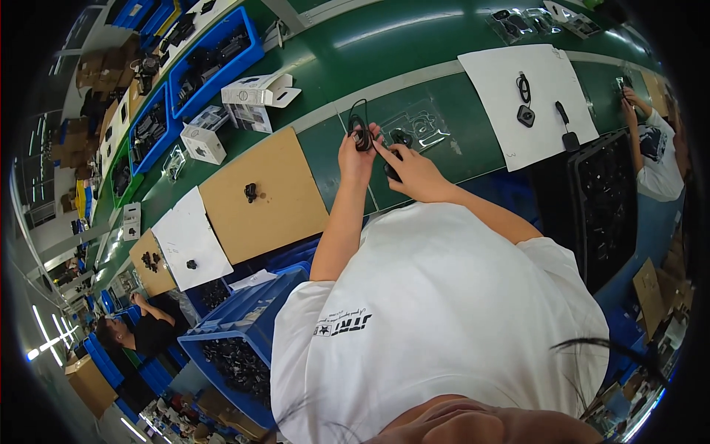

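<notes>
I saw the left hand [358,157] curled around the black cable coil [362,139], long axis up-frame. Right hand [418,175] gripped a dark piece [393,169] just right of it, fingertips near the coil; contact, couldn't tell. Clear plastic tray [424,127] lay beyond, right hand nearer.

Black cable [362,138], green worktop [414,48], white paper [488,103], tan board [285,196], blue bin [254,53]

Can't really show you the black gadget [393,169], my right hand [420,176] hides most of it. Black bits in the blue crate [275,314] are too tiny to make out, and the far-right co-worker [658,152] gets cut off by the dark rim.
</notes>
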Available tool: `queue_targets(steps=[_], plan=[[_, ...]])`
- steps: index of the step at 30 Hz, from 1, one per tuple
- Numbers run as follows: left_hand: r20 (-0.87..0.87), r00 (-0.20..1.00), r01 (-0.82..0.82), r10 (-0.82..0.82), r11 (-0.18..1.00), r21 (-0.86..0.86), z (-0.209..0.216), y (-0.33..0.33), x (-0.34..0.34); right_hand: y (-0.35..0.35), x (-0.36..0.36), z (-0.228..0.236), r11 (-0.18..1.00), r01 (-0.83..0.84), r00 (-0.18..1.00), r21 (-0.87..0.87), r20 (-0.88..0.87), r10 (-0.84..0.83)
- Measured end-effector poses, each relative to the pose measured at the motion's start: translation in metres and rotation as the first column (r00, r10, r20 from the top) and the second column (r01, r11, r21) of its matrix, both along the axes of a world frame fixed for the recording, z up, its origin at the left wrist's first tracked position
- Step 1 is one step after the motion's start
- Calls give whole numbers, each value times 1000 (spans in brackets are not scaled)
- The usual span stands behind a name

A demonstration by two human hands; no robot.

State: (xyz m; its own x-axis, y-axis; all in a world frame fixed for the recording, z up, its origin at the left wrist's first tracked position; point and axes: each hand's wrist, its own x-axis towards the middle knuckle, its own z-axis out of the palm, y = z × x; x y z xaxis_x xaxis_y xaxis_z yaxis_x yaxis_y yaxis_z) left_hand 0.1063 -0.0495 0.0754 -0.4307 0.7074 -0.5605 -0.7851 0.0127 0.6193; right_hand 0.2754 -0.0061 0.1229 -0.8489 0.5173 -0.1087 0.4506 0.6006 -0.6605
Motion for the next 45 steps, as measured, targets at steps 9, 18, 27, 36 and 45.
queue_targets(steps=[9, 18, 27, 36, 45], plan=[[160, 987, 14, -30, 995, 100, 10, -1, -3, -12, -17, 7, 999, -46, 955, 27, 293, 36], [29, 998, 45, -49, 991, 130, 5, -7, -20, -20, -9, -9, 989, -146, 902, -37, 405, 148], [407, 903, 89, -137, 987, 134, -9, -17, -49, -25, 0, -14, 981, -195, 891, 2, 418, 177], [-380, 769, 411, -514, 853, -322, 17, -13, -47, 45, 29, -57, 606, 210, 966, -768, 67, -251], [-940, -29, 350, -339, 878, -327, -37, 11, -40, 67, -20, -66, 938, 191, 980, -288, 7, -197]])
